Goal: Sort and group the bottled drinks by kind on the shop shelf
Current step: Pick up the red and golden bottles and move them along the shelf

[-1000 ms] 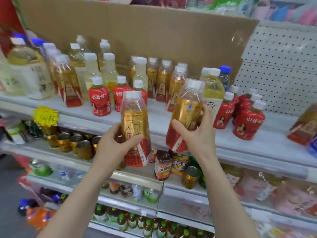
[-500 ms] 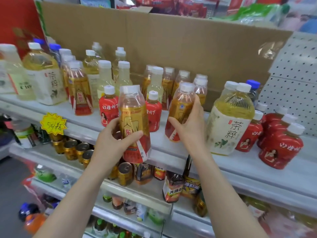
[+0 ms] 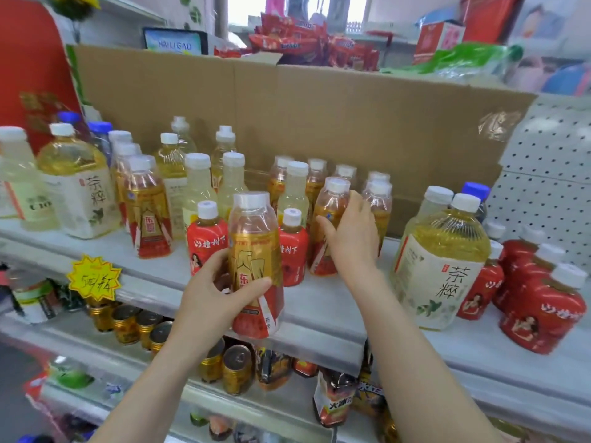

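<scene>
My left hand [image 3: 211, 292] grips an amber tea bottle [image 3: 254, 247] with a gold and red label, held in front of the shelf edge [image 3: 319, 334]. My right hand [image 3: 350, 238] holds a second bottle of the same kind [image 3: 329, 206], which stands slightly tilted on the shelf beside several matching amber bottles [image 3: 379, 199]. Two small red bottles [image 3: 206, 238] stand just behind the left-hand bottle. Pale yellow bottles [image 3: 198, 183] stand further back.
Large tea jugs stand at the right [image 3: 444, 266] and the left [image 3: 80, 190]. More small red bottles [image 3: 543, 308] cluster at the far right. A cardboard sheet [image 3: 319, 113] backs the shelf. Cans [image 3: 236, 369] fill the shelf below, beside a yellow price star [image 3: 94, 278].
My right hand has carried its amber bottle back onto the shelf, next to the matching bottles. My left hand keeps its bottle in front of the shelf. The camera has moved closer.
</scene>
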